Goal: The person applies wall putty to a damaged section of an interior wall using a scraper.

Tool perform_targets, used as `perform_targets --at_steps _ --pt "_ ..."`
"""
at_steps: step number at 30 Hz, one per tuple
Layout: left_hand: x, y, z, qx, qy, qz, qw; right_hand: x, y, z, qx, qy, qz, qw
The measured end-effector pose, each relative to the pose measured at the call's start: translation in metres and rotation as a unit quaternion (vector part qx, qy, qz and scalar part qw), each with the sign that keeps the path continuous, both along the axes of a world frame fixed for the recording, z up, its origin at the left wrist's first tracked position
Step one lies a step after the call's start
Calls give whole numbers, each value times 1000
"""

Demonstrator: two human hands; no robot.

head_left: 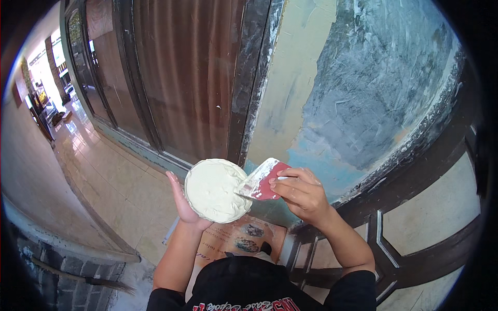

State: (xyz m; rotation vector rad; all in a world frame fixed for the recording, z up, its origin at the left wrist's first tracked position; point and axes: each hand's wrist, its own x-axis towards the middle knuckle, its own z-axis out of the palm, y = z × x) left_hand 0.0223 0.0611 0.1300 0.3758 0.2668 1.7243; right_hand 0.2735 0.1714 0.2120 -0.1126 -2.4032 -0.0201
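Head view: round container [224, 221] held in front of torso, near patchy wall [353, 98]; white paste [210, 189] heaped inside. Container supported from below and left by left hand [190, 212]; fingers underneath hidden, grip cannot be told. Red scraper [272, 186] pinched between thumb and fingers of right hand [303, 196], paste touched by its smeared end.

T-shirt [238, 274]: was black, filling six o'clock
Chest lettering [284, 305]: was red capitals beside white script
Left sleeve [165, 300]: was short, black, at seven o'clock
Right sleeve [354, 291]: was likewise, at five o'clock
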Motion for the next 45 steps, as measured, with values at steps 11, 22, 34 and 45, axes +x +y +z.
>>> perform_targets --at_steps 11,22,34,45 --pt "-3 8 -29 -17 -24 26 999 29 61 -33 -69 133 -187 971" --pt "-8 20 -48 -70 -15 44 996 81 180 -241 -120 -34 -372 920" --pt "-9 28 -55 -90 0 69 994 74 208 -271 -138 -15 -395 908" --pt "-8 37 -59 -85 -21 42 995 68 201 -273 -92 2 -398 913"
